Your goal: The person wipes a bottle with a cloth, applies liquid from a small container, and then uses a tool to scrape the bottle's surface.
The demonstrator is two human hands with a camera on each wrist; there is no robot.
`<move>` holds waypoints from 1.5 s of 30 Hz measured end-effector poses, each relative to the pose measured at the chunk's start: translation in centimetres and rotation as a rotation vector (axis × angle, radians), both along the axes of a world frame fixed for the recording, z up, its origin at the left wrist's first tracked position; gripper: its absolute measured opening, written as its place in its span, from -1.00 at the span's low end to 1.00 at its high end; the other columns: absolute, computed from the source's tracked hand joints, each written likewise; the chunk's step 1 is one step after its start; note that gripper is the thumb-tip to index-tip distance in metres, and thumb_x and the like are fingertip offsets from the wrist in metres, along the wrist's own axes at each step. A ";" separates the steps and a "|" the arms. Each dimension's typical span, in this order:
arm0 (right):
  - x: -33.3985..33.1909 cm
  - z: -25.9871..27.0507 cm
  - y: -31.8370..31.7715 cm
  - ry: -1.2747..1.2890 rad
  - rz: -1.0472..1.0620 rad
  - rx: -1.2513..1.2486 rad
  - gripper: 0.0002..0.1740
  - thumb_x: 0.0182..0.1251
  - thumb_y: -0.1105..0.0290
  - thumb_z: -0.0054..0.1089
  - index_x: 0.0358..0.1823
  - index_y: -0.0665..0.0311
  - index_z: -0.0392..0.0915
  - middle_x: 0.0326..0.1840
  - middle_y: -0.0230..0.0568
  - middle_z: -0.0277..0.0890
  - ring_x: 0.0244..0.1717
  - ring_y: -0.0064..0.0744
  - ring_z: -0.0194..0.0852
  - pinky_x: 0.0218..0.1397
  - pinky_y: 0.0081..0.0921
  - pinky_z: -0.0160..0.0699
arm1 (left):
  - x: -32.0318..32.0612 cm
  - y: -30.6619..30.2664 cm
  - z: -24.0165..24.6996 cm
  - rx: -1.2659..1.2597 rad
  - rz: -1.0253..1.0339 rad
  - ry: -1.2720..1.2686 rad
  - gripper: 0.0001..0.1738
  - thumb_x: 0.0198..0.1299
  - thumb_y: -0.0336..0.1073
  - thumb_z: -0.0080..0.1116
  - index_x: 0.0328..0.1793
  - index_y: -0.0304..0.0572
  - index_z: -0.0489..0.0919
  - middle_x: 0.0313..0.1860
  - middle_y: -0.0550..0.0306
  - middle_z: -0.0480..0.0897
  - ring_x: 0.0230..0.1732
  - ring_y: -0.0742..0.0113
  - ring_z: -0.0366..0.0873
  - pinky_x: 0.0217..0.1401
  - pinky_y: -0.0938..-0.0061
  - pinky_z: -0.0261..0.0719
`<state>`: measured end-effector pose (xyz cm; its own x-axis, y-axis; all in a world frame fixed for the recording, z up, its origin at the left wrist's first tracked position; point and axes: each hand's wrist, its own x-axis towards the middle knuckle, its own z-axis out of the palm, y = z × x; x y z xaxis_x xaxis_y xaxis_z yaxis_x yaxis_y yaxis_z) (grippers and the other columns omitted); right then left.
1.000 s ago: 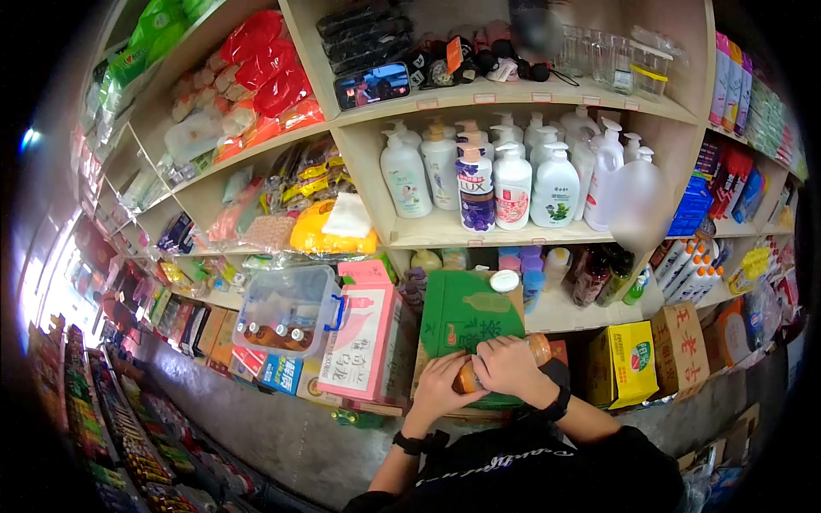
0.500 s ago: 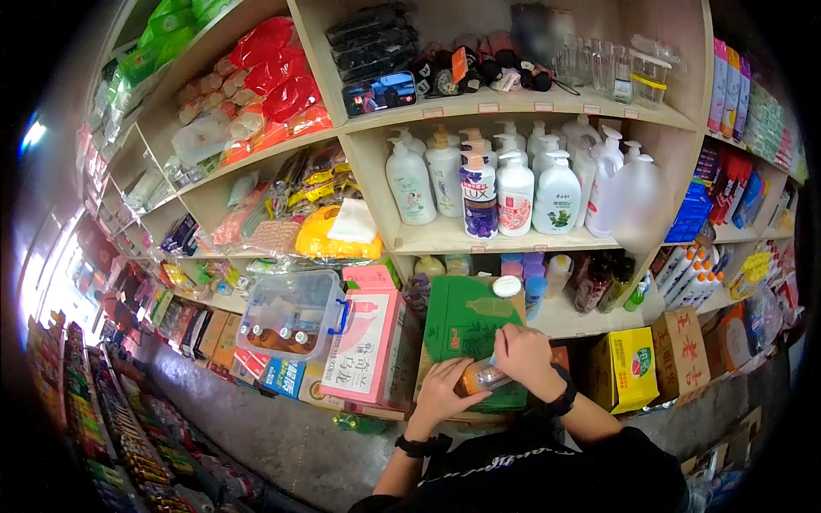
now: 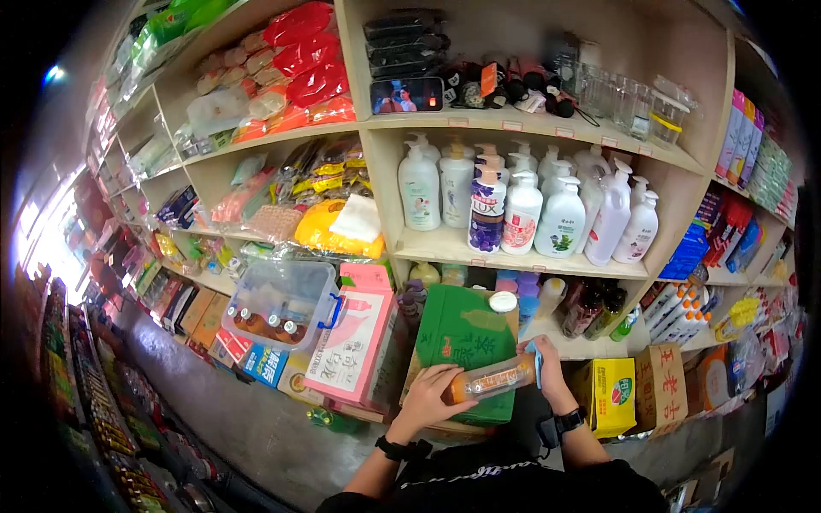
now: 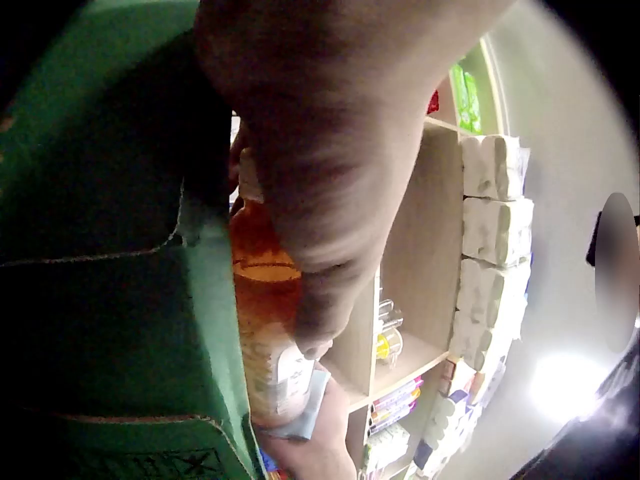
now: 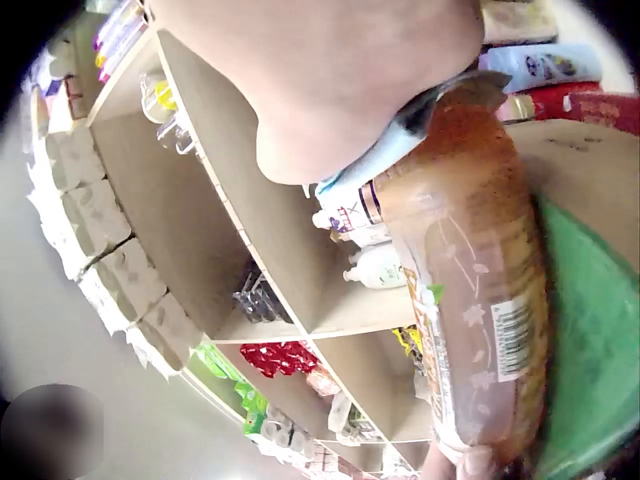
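A plastic drink bottle (image 3: 494,380) with an orange-brown drink lies sideways over the green carton (image 3: 457,335). My left hand (image 3: 432,395) grips the bottle at its left end, fingers over the top. Against the bottle's base my right hand (image 3: 552,369) holds a light blue cloth (image 3: 537,359). In the right wrist view, the cloth (image 5: 385,155) lies between the right hand (image 5: 340,80) and the bottle (image 5: 480,270), whose barcode side shows. The left wrist view has the bottle (image 4: 272,340) partly hidden behind the left hand (image 4: 330,180).
A round white lid (image 3: 503,302) sits on the green carton's back edge. To the left, a clear plastic bin (image 3: 282,291) with several bottles stands beside a pink carton (image 3: 355,342). Shelves of pump bottles (image 3: 560,218) rise behind; a yellow carton (image 3: 612,395) stands right.
The right hand has moved from the middle of the bottle to its base, with the blue cloth now showing. The bottle's label is uncovered. The left hand keeps its grip.
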<state>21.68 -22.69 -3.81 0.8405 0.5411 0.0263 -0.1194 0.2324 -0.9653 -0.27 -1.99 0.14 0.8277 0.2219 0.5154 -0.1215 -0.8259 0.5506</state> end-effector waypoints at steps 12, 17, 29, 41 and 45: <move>-1.4 -0.2 -0.4 -0.279 -0.003 -0.066 -0.67 0.71 0.51 -0.03 0.39 0.33 0.44 0.50 0.04 0.52 0.59 -0.10 0.43 0.70 -0.17 0.29 | 0.2 0.7 -1.7 -0.034 -0.086 -0.063 -0.13 0.07 0.20 0.65 0.33 -0.32 0.70 0.25 -0.11 0.73 0.33 -0.04 0.65 0.44 0.15 0.63; -2.1 1.3 0.0 -0.420 -0.041 -0.135 -0.66 0.72 0.52 -0.09 0.39 0.40 0.42 0.58 0.09 0.45 0.63 -0.08 0.38 0.70 -0.16 0.27 | 0.4 0.4 -2.4 -0.050 -0.051 -0.048 -0.11 0.06 0.23 0.63 0.31 -0.35 0.70 0.22 -0.15 0.75 0.33 -0.07 0.65 0.45 0.14 0.63; -3.1 2.2 -1.1 -0.870 -0.090 -0.140 -0.71 0.62 0.59 0.03 0.29 0.35 0.47 0.55 0.18 0.49 0.59 0.08 0.44 0.67 -0.04 0.31 | -0.3 0.5 -1.7 -0.029 -0.103 -0.070 -0.14 0.03 0.13 0.69 0.34 -0.31 0.70 0.24 -0.09 0.75 0.31 -0.02 0.67 0.43 0.17 0.64; -4.9 7.7 2.6 -1.319 0.114 -0.727 -0.74 0.49 0.29 0.28 -0.02 0.38 0.65 -0.05 0.12 0.74 0.05 0.23 0.72 0.38 0.10 0.62 | -0.1 0.7 -0.6 -0.014 -0.060 -0.042 -0.15 0.00 0.13 0.72 0.32 -0.27 0.72 0.20 -0.12 0.76 0.23 -0.06 0.73 0.36 0.12 0.69; -5.2 7.4 3.8 -1.365 0.080 -0.727 -0.77 0.49 0.30 0.24 -0.28 0.33 0.62 -0.30 0.04 0.69 -0.12 0.15 0.70 0.25 0.06 0.65 | 0.0 0.7 -0.9 -0.026 -0.043 -0.037 -0.15 -0.03 0.11 0.74 0.30 -0.28 0.73 0.20 -0.13 0.76 0.24 -0.07 0.72 0.36 0.11 0.69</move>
<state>16.49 -18.94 3.56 0.3673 0.8176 0.4435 0.9270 -0.2831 -0.2458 -0.29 -1.31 -0.73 0.8172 0.2004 0.5404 -0.1774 -0.8046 0.5666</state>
